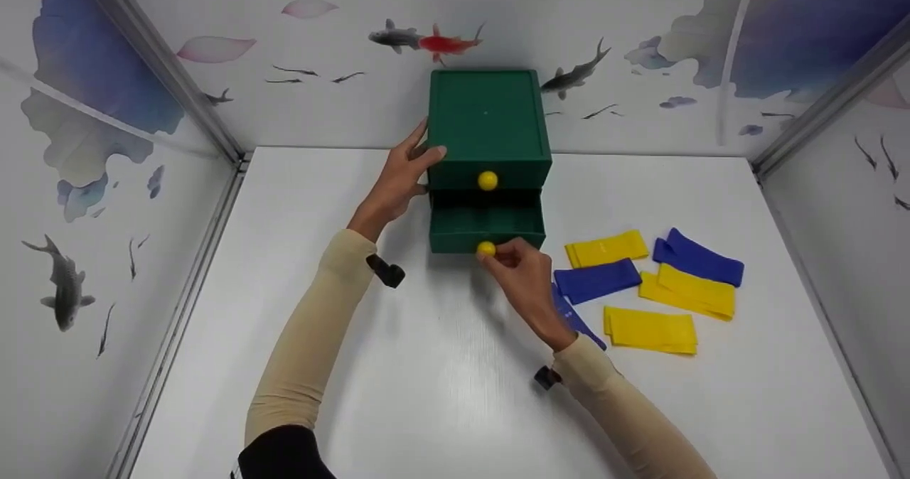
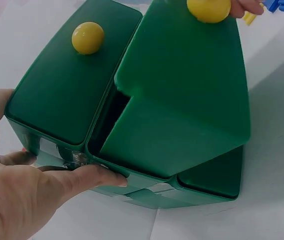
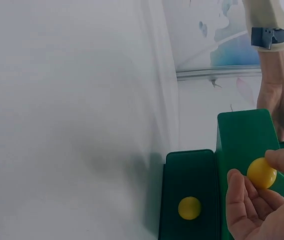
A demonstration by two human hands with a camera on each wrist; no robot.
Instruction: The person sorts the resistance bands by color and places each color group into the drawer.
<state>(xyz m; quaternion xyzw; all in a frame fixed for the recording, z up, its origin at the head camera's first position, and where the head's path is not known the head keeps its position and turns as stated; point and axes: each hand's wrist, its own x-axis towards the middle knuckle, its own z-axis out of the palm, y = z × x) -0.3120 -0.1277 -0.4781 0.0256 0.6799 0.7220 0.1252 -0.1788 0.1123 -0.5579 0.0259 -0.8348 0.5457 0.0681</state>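
A green drawer cabinet stands at the back of the white table. Its middle drawer is pulled out, and the part of its inside that shows holds nothing. My right hand pinches this drawer's yellow knob between thumb and fingers. Against the cabinet's left side rests my left hand, its thumb on the top edge and its fingers extended along the side. The top drawer is closed, with its own yellow knob. In the right wrist view, the bottom drawer is closed too.
Several folded bands lie on the table right of the cabinet, among them a yellow band and a blue band. One blue band is partly hidden by my right wrist. Printed walls enclose the table's back and sides.
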